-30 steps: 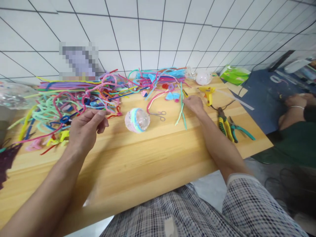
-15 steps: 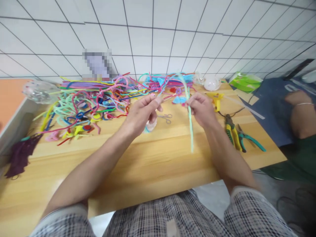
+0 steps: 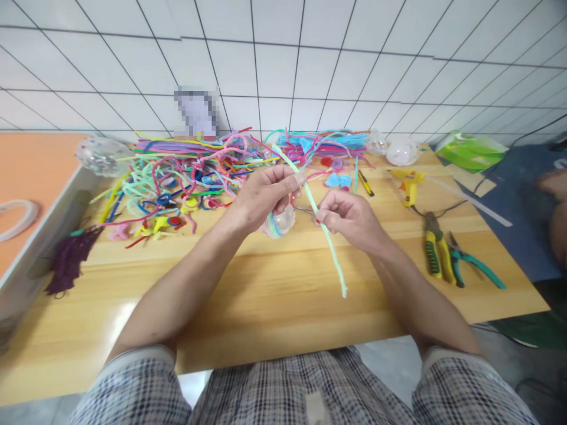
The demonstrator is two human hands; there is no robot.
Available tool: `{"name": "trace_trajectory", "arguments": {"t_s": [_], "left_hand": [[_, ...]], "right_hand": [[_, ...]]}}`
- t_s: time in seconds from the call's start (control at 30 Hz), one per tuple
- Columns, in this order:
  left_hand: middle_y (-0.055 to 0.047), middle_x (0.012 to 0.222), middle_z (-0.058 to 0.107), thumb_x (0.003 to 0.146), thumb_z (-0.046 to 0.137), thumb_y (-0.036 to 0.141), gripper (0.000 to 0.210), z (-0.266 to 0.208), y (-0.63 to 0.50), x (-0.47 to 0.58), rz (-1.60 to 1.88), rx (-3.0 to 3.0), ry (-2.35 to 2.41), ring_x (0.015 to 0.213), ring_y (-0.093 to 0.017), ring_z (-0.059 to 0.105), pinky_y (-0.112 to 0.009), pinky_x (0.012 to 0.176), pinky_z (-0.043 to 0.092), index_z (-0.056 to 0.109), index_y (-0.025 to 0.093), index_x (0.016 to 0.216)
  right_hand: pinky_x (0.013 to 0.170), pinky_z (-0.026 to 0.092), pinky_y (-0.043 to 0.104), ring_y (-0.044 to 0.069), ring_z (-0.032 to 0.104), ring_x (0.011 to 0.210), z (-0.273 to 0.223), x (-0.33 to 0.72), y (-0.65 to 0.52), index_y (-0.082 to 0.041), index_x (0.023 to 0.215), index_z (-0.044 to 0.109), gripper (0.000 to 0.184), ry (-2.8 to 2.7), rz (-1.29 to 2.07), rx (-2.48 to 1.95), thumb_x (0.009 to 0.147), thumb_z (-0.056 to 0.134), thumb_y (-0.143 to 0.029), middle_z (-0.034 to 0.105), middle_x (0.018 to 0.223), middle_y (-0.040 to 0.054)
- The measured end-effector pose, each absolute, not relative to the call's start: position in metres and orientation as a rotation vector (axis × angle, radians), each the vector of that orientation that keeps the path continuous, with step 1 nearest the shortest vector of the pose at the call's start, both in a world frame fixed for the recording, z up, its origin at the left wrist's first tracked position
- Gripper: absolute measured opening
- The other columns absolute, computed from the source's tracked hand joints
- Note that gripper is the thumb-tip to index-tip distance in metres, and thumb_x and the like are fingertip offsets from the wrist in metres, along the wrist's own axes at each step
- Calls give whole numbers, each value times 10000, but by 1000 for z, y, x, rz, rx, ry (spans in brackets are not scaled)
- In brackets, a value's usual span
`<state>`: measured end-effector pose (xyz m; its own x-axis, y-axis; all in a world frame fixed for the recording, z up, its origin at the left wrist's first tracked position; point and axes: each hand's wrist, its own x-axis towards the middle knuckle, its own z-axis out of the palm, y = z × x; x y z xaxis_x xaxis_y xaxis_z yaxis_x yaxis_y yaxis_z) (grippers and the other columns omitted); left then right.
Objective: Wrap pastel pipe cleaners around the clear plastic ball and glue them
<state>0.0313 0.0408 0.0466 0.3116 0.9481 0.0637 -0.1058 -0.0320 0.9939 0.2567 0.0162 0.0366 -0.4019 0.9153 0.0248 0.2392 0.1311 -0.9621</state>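
A pale green pipe cleaner (image 3: 331,251) slants between my hands, its lower end hanging free over the wooden table (image 3: 266,307). My left hand (image 3: 270,192) pinches it along its upper part, between thumb and fingers. Lower down, my right hand (image 3: 348,218) grips the same pipe cleaner near its middle. Below my left hand sits a clear ball (image 3: 286,221) with coloured strands around one side, partly covered by the fingers. Scissors (image 3: 305,209) lie behind the pipe cleaner, mostly hidden by my right hand.
Tangled colourful pipe cleaners (image 3: 146,183) heap along the back left. Right of my hands lie a utility knife (image 3: 366,183), a yellow glue gun (image 3: 410,186) with its cord, and two pairs of pliers (image 3: 436,251). A dark purple tassel bundle (image 3: 73,260) lies at left. Another person's arm shows far right.
The pipe cleaner has tipped from nearly upright to a slant, and my left hand now holds its upper part. My right hand has moved lower. The view has shifted slightly.
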Motion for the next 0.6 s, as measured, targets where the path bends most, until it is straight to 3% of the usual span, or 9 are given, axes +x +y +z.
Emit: {"name": "trace_trajectory", "arguments": {"t_s": [0.1,0.3,0.6], "left_hand": [[47,567,572,781,980,533,457,48,43,27,1044,1338,885,432,-59,389,-252,444,243,683,190,731],[42,564,603,785,824,297,176,46,46,22,1011,1418,884,450,-61,385,-242,463,264,721,179,703],[52,525,565,703,776,262,110,41,53,19,952,1396,895,442,-60,385,-229,460,260,707,179,678]], "right_hand": [[556,306,307,126,415,580,39,259,14,-275,771,623,287,-1754,1342,-1122,859,827,-456,567,671,-39],[519,309,281,104,430,527,44,263,18,-258,736,627,231,-1749,1481,-1070,824,805,-374,620,642,-44],[507,334,242,93,473,532,31,273,32,-231,708,627,229,-1669,1668,-1045,757,797,-376,643,634,-35]]}}
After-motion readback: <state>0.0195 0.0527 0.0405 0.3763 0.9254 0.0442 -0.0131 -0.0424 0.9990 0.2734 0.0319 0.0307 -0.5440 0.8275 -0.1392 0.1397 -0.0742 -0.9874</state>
